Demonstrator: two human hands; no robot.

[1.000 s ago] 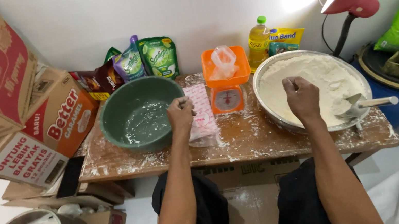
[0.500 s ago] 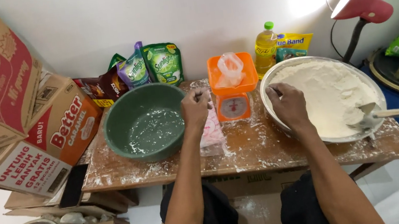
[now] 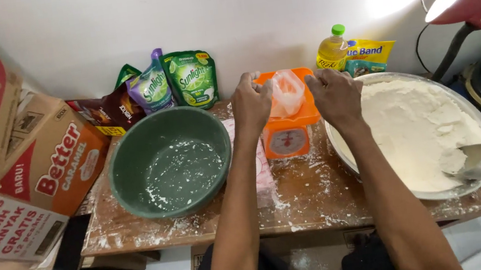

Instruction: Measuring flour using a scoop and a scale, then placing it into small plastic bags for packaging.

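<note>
Over the orange kitchen scale (image 3: pixel 288 136), the left hand (image 3: pixel 251 106) and right hand (image 3: pixel 335 96) are pinching the clear plastic bag (image 3: pixel 286 92) by its sides. They are keeping its mouth open and upright on the tray, close beside the pan of white flour (image 3: pixel 418 129).

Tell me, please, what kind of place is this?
Probably a small home food-making corner, not a shop: a low floury table holds a basin of white dough, an orange scale and a green bowl; cardboard boxes stand beside it.
</note>
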